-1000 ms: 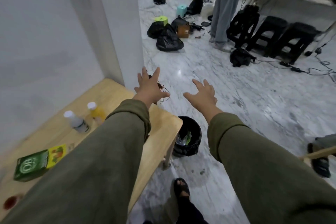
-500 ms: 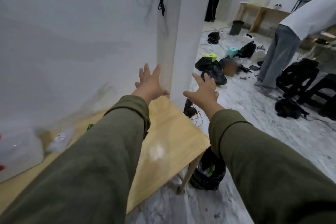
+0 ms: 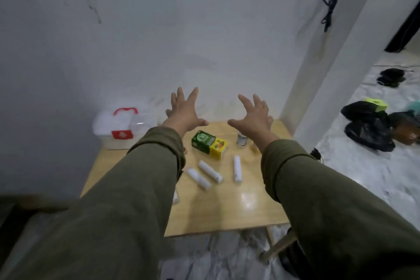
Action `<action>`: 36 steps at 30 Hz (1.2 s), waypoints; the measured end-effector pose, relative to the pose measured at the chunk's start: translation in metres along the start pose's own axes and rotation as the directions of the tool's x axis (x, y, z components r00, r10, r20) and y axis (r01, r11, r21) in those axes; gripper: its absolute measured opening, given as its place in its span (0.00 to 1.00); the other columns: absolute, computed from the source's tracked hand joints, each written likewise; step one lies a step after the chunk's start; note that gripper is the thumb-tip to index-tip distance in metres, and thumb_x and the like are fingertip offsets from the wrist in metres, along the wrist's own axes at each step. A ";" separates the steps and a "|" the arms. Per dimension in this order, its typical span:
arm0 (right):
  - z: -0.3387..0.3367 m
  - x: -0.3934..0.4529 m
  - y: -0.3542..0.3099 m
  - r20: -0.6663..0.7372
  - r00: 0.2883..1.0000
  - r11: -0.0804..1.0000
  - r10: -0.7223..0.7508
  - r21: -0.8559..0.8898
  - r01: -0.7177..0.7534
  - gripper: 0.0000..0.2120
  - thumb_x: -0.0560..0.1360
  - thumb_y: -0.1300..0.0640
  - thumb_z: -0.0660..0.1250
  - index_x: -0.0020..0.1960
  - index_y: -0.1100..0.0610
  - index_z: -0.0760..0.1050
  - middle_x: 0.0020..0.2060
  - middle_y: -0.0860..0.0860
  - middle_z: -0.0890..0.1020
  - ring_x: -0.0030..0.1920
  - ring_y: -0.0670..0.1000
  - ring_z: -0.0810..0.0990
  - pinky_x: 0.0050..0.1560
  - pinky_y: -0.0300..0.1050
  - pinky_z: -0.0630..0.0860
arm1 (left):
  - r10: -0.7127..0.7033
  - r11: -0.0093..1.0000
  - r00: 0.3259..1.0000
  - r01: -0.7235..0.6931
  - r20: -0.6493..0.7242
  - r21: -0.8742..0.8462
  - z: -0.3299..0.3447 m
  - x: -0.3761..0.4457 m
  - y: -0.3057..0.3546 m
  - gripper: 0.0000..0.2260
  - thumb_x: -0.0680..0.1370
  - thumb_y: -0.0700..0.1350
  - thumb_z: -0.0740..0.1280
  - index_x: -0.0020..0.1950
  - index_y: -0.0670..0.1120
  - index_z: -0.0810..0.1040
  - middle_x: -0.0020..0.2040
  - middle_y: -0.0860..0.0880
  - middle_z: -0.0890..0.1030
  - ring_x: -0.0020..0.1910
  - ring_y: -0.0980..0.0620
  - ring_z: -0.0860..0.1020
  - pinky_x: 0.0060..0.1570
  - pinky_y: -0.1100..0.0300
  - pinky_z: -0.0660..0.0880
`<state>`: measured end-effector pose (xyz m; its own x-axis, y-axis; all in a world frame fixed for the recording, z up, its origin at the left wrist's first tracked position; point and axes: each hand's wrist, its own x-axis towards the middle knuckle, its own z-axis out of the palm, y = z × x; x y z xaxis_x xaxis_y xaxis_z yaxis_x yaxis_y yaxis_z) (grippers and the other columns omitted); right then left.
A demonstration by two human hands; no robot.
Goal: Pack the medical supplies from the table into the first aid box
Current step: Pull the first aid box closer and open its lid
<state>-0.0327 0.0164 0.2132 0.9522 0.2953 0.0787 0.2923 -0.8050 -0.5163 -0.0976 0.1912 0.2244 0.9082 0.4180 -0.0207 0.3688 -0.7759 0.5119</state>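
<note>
- The first aid box [image 3: 118, 128], white with a red handle and a red latch plate, sits at the far left corner of the wooden counter [image 3: 227, 211], against the wall. Its lid looks down; blur keeps me from telling whether it is latched.
- To the right of the box, toward the counter's middle, lies a green and yellow carton [image 3: 208, 144]. Farther right of the box, past the carton, stands a small bottle [image 3: 242, 138], partly hidden by the right wrist.
- Nearer the person than the carton lie three white rolls: a left roll [image 3: 198, 178] and a middle roll [image 3: 210, 171] side by side, both with long axes running from far-left to near-right, and a right roll [image 3: 237, 168] set apart, its long axis pointing nearly straight away from the person.
- The left hand [image 3: 185, 112] is raised above the counter just right of the box, fingers spread wide and holding nothing.
- The right hand [image 3: 254, 117] is raised farther right of the box, above the bottle, fingers likewise spread and empty.
- Every supply lies below the hands and back toward the person, so a grasp calls for lowering and drawing in.
- The left hand is nearer the box, so it seems better placed to open the lid; the right hand is nearer the bottle and right roll.
- Judging by the loose supplies, packing has not begun.
</note>
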 end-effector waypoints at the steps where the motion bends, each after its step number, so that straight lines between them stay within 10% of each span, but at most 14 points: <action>1: 0.010 0.001 -0.011 0.015 1.000 1.000 -0.022 -0.001 0.022 0.37 0.70 0.46 0.69 0.74 0.41 0.54 0.77 0.50 0.48 0.77 0.56 0.43 0.72 0.64 0.51 | -0.028 1.000 1.000 0.028 -0.011 0.006 -0.006 -0.002 -0.014 0.46 0.71 0.50 0.74 0.77 0.57 0.45 0.78 0.46 0.37 0.76 0.44 0.37 0.72 0.39 0.49; 21: 0.235 0.038 -0.201 0.293 0.943 0.987 -0.157 0.082 0.139 0.43 0.67 0.47 0.75 0.74 0.41 0.53 0.78 0.51 0.47 0.76 0.61 0.51 0.72 0.65 0.56 | -0.306 0.950 0.951 0.308 0.043 -0.053 -0.072 0.038 -0.301 0.48 0.69 0.50 0.76 0.76 0.59 0.44 0.78 0.46 0.38 0.77 0.39 0.42 0.73 0.38 0.53; 36: 0.280 0.044 -0.204 0.241 0.960 0.989 -0.145 0.061 0.134 0.46 0.67 0.49 0.76 0.75 0.45 0.49 0.76 0.54 0.41 0.76 0.62 0.51 0.74 0.57 0.58 | -0.183 0.924 0.977 0.210 0.113 -0.319 -0.041 0.061 -0.332 0.50 0.67 0.46 0.77 0.77 0.57 0.45 0.75 0.45 0.55 0.72 0.43 0.59 0.67 0.47 0.64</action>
<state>-0.0754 0.3377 0.0835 0.8497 0.5244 -0.0550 0.4117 -0.7249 -0.5523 -0.1726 0.4937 0.0888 0.8421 0.4964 -0.2107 0.4682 -0.4790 0.7425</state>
